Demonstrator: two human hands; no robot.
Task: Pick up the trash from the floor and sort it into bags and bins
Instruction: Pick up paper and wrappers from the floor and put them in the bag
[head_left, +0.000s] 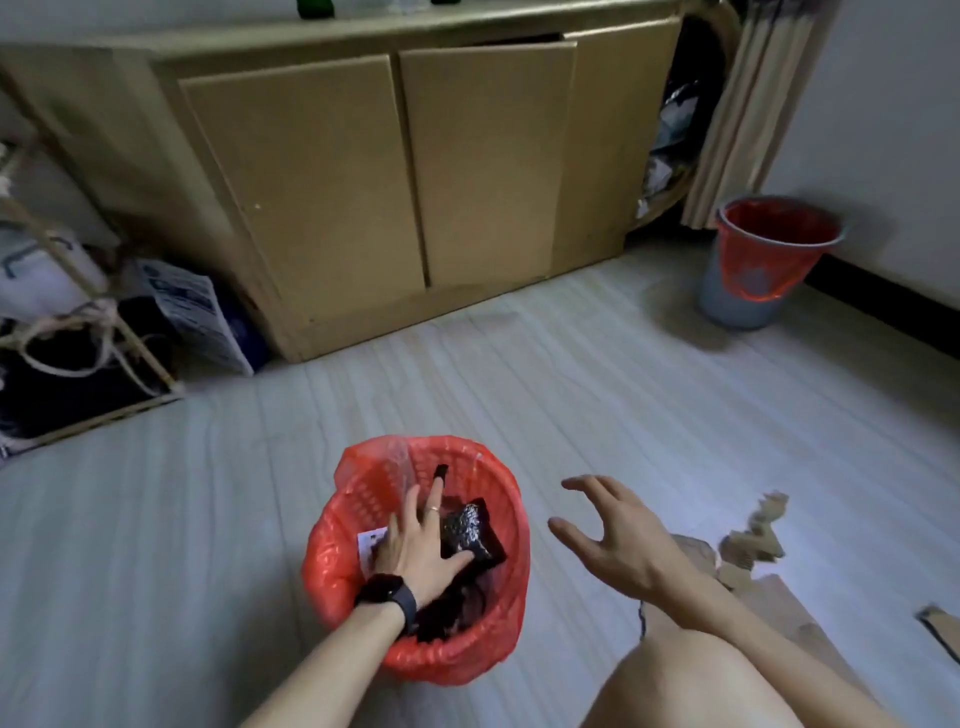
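Observation:
A red mesh bin (488, 644) lined with a red plastic bag stands on the floor in front of me. My left hand (421, 540), with a black watch on its wrist, reaches inside the bin, fingers spread straight over dark trash. A black shiny packet (470, 527) lies under its thumb, and a white paper slip (370, 543) shows beside it. My right hand (613, 540) hovers to the right of the bin, fingers spread and holding nothing. Torn cardboard pieces (753, 540) lie on the floor further right.
A grey bucket with a red bag liner (763, 265) stands at the back right by the wall. A wooden cabinet (363, 171) fills the back. Bags and a rope-tied frame (88, 332) crowd the left. My bare knee (691, 680) is at the bottom right.

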